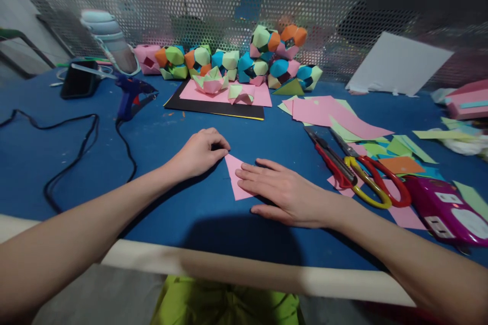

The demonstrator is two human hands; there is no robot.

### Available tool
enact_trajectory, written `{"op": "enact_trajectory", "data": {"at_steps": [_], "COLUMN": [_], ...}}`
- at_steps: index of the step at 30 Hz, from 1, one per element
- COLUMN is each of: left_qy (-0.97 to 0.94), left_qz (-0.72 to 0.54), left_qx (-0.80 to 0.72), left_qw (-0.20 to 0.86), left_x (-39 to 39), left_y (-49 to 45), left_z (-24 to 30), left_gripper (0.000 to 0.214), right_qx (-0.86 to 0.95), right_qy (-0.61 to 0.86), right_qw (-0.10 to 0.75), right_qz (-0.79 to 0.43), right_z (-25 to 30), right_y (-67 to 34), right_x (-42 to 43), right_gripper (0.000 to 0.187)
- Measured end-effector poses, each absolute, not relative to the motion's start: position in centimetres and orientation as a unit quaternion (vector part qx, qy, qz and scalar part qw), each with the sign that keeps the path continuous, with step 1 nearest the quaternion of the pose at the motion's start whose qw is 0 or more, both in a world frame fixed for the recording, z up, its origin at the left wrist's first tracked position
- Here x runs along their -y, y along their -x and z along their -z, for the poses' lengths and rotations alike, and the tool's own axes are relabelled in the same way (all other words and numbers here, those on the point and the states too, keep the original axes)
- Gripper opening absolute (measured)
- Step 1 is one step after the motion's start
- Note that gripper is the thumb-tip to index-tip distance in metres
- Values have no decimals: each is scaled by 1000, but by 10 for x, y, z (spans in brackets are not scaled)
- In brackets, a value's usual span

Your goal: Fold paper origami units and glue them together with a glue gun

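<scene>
A small pink sheet of paper [235,183], its outline like a folded triangle, lies on the blue tabletop in front of me. My left hand [200,152] is curled at its upper corner, thumb and forefinger pinched together there. Across the right part of the paper rests my right hand [284,190], palm down with fingers stretched out, covering much of the sheet. Behind them, two folded paper pieces, a pink-and-green one [210,81] and a smaller one [241,94], stand on a pink sheet [263,95] over a black board [213,108].
Several colourful paper balls [251,68] line the perforated metal back panel. To the left are a blue glue gun [129,94] with its cord, a phone [80,79] and a bottle [110,40]. Scissors [368,172], a cutter [335,162], paper scraps [400,165] and a purple power strip [444,208] lie right.
</scene>
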State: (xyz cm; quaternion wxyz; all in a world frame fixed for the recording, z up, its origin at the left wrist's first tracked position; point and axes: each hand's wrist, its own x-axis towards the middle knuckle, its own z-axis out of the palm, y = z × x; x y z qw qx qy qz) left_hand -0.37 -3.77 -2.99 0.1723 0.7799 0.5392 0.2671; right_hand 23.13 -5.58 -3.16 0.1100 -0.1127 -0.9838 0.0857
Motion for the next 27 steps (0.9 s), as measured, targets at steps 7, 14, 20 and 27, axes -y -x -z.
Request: {"op": "enact_trajectory", "data": {"at_steps": [7, 14, 20, 27], "left_qy": [-762, -791, -813, -835], "left_qz": [-290, -264, -231, -156], "left_qx": [-553, -521, -512, -517], "left_qw": [170, 183, 155, 104], "left_x": [46, 55, 55, 63], "left_y": [2, -2, -6, -10], "left_z": [21, 16, 17, 15], "left_gripper": [19, 17, 16, 17], "right_qx": [985, 987, 988, 989], "right_qy": [111, 124, 120, 118], "right_qw": [87, 48, 49, 65], "right_qz": [-95, -90, -87, -65], "right_z": [30, 25, 26, 25], "right_y": [-233, -233, -233, -234], "right_x": [52, 53, 53, 51], "right_gripper": [47, 49, 50, 44]}}
